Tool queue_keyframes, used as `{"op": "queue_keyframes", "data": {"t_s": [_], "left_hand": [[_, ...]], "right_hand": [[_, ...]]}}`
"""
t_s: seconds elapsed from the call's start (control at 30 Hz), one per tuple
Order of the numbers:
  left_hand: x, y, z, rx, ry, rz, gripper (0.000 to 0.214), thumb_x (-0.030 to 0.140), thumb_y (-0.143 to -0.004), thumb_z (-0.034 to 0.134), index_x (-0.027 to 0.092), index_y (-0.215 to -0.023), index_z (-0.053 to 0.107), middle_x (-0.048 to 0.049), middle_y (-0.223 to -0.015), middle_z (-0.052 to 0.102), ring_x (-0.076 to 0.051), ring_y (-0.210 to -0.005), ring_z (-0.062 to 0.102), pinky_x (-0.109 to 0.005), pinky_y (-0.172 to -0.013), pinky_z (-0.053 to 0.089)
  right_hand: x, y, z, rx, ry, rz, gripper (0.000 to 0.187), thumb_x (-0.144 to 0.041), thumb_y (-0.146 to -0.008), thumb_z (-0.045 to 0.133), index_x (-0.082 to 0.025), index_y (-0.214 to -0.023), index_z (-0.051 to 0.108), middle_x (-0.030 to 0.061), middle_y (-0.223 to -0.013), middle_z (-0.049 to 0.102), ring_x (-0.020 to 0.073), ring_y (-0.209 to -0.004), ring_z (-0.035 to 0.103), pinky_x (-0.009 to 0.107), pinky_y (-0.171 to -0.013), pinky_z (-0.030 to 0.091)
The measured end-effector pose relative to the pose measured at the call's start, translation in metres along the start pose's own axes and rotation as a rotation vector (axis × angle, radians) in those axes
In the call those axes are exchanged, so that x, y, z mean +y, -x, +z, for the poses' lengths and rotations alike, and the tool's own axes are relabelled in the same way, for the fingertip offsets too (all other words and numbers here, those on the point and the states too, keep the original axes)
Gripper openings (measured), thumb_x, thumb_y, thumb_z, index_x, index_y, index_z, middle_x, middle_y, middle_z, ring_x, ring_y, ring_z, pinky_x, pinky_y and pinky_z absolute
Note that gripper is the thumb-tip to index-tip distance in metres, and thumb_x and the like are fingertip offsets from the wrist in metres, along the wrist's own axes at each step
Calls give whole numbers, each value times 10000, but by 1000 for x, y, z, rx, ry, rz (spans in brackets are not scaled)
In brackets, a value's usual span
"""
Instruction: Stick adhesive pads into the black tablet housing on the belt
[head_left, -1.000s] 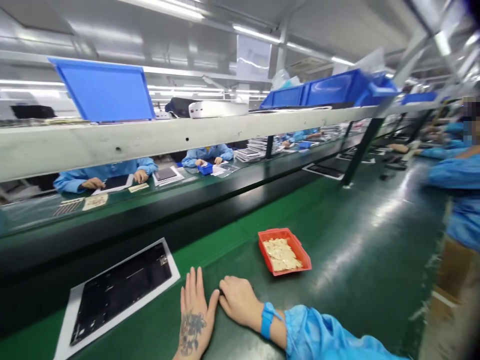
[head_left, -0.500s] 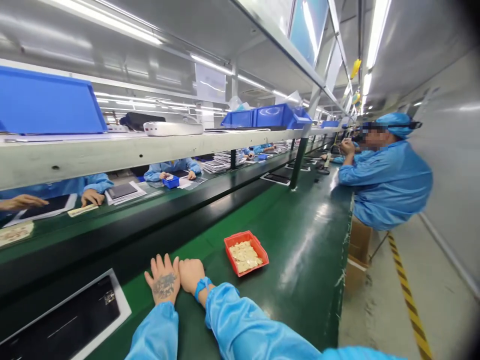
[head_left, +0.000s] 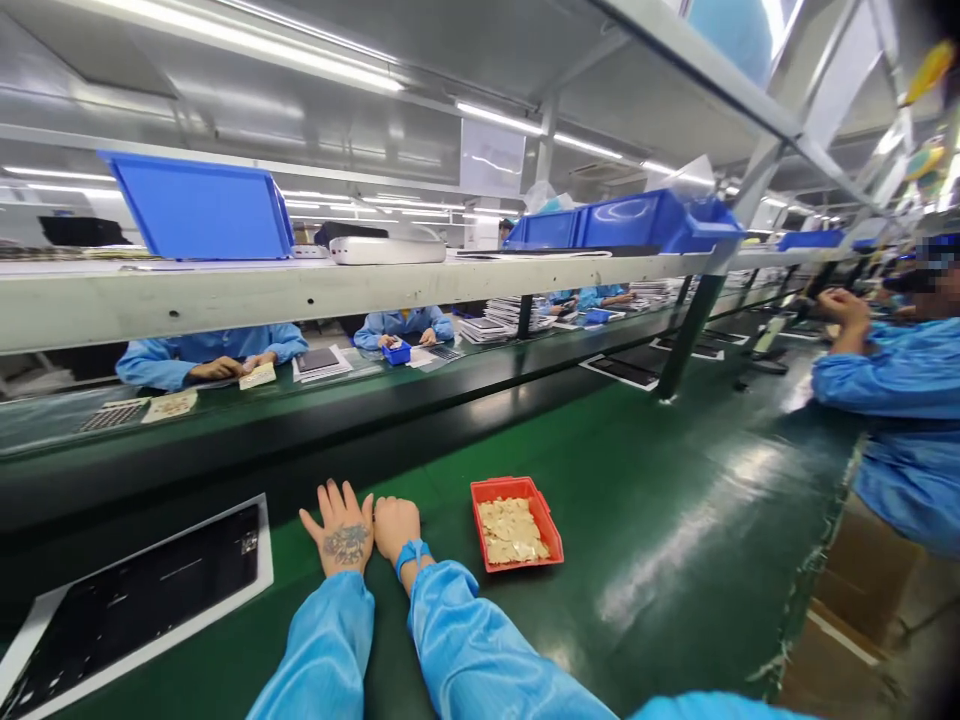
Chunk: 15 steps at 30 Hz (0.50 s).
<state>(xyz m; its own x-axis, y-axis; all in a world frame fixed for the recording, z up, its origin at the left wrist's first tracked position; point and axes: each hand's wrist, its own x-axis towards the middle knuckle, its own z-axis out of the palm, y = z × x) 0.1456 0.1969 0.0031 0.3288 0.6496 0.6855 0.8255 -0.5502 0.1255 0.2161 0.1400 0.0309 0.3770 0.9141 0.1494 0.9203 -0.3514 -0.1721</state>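
Left hand (head_left: 342,527): fingers spread flat, empty; right hand (head_left: 396,530): fingers curled closed, empty, alongside; red tray (head_left: 504,486) of beige pieces (head_left: 512,530) nearby on green bench (head_left: 660,560)

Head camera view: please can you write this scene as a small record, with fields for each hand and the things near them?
Left hand: flat on the green bench, tattoo on its back, holding nothing.
Right hand: resting beside it on the bench, blue wrist strap, nothing visible in it.
Things: red tray of pale pieces right of the hands; black panel on white sheet at left.
Rest: co-worker in blue smock; blue bins on the shelf.
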Motion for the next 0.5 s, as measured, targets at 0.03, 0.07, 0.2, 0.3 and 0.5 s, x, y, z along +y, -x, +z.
{"op": "queue_keyframes", "data": {"t_s": [0.03, 0.07, 0.2, 0.3, 0.5], "left_hand": [[1, 0, -2, 0, -11, 3, 577, 391, -1009, 227, 13, -1349, 498, -264, -1472, 378, -365, -1411, 287, -669, -1134, 80], [2, -1, -3, 0, -20, 6, 574, 389, -1011, 232, 14, -1372, 473, -259, -1488, 355, -363, -1419, 270, -668, -1136, 72], [4, -3, -9, 2, -49, 9, 580, 391, -1014, 249, 25, -1447, 375, -231, -1539, 273, -359, -1440, 223, -660, -1147, 50], [4, -4, -9, -6, -66, 7, 589, 395, -1013, 268, 30, -1472, 334, -211, -1557, 239, -362, -1443, 211, -656, -1152, 36], [3, -2, -8, -41, -74, -10, 599, 407, -1010, 302, 49, -1489, 311, -189, -1565, 232, -362, -1448, 202, -648, -1161, 0]], "right_hand": [[0, -1, 1, -8, -10, -5, 194, -276, -975, 561, -111, -1059, 620, 58, -995, 647, 166, -876, 642, 340, -767, 563], [1, -2, 2, -11, -17, -11, 195, -274, -976, 558, -111, -1065, 618, 60, -1004, 646, 168, -885, 641, 342, -772, 562], [2, -4, 3, -10, -26, -36, 201, -278, -975, 561, -110, -1070, 616, 64, -1014, 642, 173, -900, 638, 349, -783, 559], [4, -7, 6, -6, -23, -53, 209, -289, -972, 567, -110, -1071, 615, 63, -1010, 641, 173, -898, 638, 351, -785, 558], [7, -7, 13, -9, 1, -46, 222, -302, -972, 568, -108, -1069, 616, 63, -993, 643, 170, -878, 640, 346, -775, 559]]}}
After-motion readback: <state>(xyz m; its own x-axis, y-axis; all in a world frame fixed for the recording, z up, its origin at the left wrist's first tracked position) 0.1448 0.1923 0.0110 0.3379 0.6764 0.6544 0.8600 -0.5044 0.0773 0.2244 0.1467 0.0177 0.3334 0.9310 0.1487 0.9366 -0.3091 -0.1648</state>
